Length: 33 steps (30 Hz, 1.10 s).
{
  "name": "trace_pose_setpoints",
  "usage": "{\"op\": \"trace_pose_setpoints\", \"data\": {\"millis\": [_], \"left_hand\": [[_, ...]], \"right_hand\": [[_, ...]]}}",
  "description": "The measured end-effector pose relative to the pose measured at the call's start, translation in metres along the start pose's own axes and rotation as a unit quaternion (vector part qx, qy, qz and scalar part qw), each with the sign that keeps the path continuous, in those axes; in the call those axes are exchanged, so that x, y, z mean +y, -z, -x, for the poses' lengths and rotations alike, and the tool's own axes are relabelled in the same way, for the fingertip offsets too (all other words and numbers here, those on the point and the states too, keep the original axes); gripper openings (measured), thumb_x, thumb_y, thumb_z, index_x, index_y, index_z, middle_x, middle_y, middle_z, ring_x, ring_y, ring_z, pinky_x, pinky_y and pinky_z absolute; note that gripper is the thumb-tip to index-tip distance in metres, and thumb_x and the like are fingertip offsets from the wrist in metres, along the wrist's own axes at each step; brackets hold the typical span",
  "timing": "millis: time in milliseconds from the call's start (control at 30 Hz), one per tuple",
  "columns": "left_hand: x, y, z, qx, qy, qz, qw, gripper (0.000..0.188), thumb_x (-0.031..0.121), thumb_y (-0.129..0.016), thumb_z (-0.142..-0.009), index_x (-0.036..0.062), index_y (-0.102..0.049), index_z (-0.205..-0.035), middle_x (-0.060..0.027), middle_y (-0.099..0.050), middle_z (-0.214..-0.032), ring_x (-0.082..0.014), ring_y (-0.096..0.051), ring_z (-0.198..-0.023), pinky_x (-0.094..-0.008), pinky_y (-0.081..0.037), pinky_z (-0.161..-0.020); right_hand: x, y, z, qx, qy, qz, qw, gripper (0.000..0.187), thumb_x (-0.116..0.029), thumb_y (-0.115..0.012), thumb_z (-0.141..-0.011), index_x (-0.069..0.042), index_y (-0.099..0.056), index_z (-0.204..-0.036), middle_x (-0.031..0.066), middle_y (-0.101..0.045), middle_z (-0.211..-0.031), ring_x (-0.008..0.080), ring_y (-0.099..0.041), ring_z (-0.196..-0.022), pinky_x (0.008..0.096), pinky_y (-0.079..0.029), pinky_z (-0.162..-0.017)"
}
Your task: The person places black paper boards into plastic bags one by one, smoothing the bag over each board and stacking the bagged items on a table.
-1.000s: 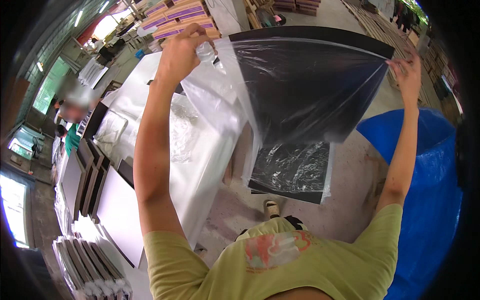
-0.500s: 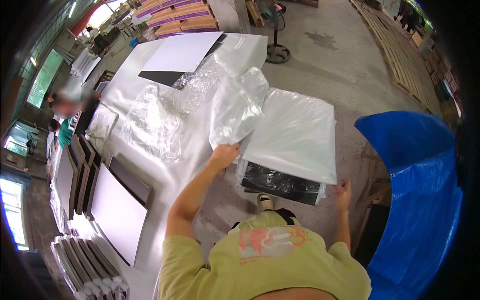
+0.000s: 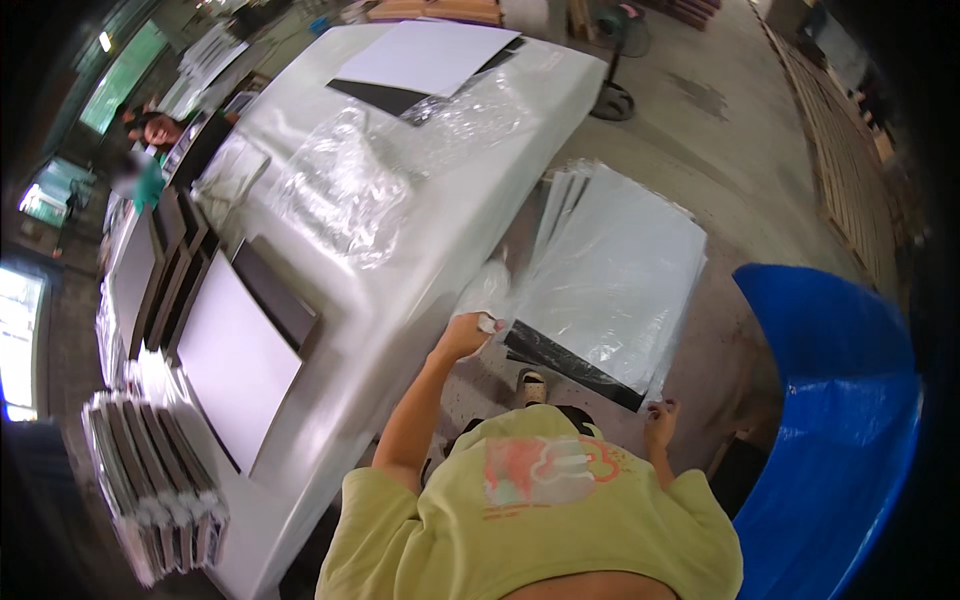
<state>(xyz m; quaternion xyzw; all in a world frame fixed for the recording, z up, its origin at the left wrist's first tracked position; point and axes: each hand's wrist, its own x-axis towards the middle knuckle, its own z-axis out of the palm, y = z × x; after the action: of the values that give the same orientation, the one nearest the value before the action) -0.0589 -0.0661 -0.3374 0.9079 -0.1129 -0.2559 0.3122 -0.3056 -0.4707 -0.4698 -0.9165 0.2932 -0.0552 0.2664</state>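
My left hand is closed around a bunched clear plastic bag, which hangs between the table edge and a stack of flat pieces. That stack of plastic-wrapped white boards lies low in front of me, to the right of the table. A black strip shows along its near edge under the clear film. At the stack's near right corner, my right hand has its fingertips pinched on the edge of the plastic wrap. How much film it grips is too small to make out.
The white-covered table bears loose plastic film, a white sheet over a black one, and dark-edged boards. A blue tarp rises at the right. A stand with a round base is behind. People are at the far left.
The bag in my left hand has dropped from above the table edge and bunched up. White boards now show through clear wrap on the stack. My right hand stays by the near right corner.
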Motion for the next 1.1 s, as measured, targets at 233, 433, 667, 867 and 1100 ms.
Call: {"op": "trace_pose_setpoints", "data": {"millis": [233, 433, 667, 867, 1100], "left_hand": [[0.006, 0.051, 0.151, 0.171, -0.031, 0.562, 0.809, 0.078, 0.071, -0.027, -0.076, 0.0088, -0.043, -0.121, -0.0081, -0.052, -0.104, -0.0171, -0.046, -0.087, -0.0320, -0.042, -0.079], [-0.007, 0.065, 0.241, 0.314, -0.140, 0.657, 0.671, 0.089, 0.073, -0.027, -0.071, 0.0146, -0.017, -0.137, -0.0125, -0.027, -0.135, -0.0278, -0.030, -0.122, -0.0425, -0.032, -0.096], [-0.058, 0.046, 0.363, 0.436, -0.043, 0.673, 0.596, 0.035, 0.014, -0.066, -0.077, -0.0002, -0.055, -0.106, -0.0044, -0.059, -0.098, -0.0117, -0.052, -0.094, -0.0277, -0.041, -0.082], [-0.118, 0.018, 0.423, 0.536, -0.013, 0.724, 0.434, 0.014, 0.012, -0.057, -0.083, 0.0022, -0.057, -0.094, -0.0025, -0.060, -0.085, -0.0099, -0.055, -0.074, -0.0246, -0.046, -0.065], [-0.143, 0.034, 0.477, 0.554, -0.029, 0.714, 0.427, 0.014, 0.015, -0.053, -0.087, 0.0035, -0.054, -0.094, -0.0038, -0.060, -0.086, -0.0114, -0.056, -0.077, -0.0259, -0.046, -0.067]], "right_hand": [[-0.253, -0.019, -0.005, -0.119, 0.304, -0.230, 0.917, 0.018, 0.000, -0.063, -0.070, 0.001, -0.060, -0.087, 0.0119, -0.049, -0.099, 0.0210, -0.055, -0.080, 0.0272, -0.045, -0.064], [-0.489, -0.002, 0.137, -0.371, 0.507, -0.394, 0.671, 0.032, -0.009, -0.073, -0.064, -0.004, -0.057, -0.091, 0.0083, -0.055, -0.087, 0.0202, -0.055, -0.076, 0.0293, -0.045, -0.065], [-0.526, -0.045, 0.260, -0.595, 0.271, -0.495, 0.572, 0.018, -0.008, -0.068, -0.074, -0.001, -0.054, -0.082, 0.0022, -0.060, -0.080, 0.0025, -0.049, -0.066, 0.0168, -0.040, -0.056], [-0.545, -0.058, 0.331, -0.526, 0.330, -0.361, 0.696, 0.013, -0.013, -0.058, -0.083, 0.000, -0.055, -0.083, -0.0001, -0.057, -0.071, 0.0043, -0.047, -0.061, 0.0166, -0.038, -0.055], [-0.561, -0.068, 0.406, -0.603, 0.280, -0.475, 0.577, 0.017, -0.016, -0.058, -0.084, 0.001, -0.056, -0.084, -0.0003, -0.055, -0.066, 0.0053, -0.047, -0.058, 0.0176, -0.038, -0.057]]}}
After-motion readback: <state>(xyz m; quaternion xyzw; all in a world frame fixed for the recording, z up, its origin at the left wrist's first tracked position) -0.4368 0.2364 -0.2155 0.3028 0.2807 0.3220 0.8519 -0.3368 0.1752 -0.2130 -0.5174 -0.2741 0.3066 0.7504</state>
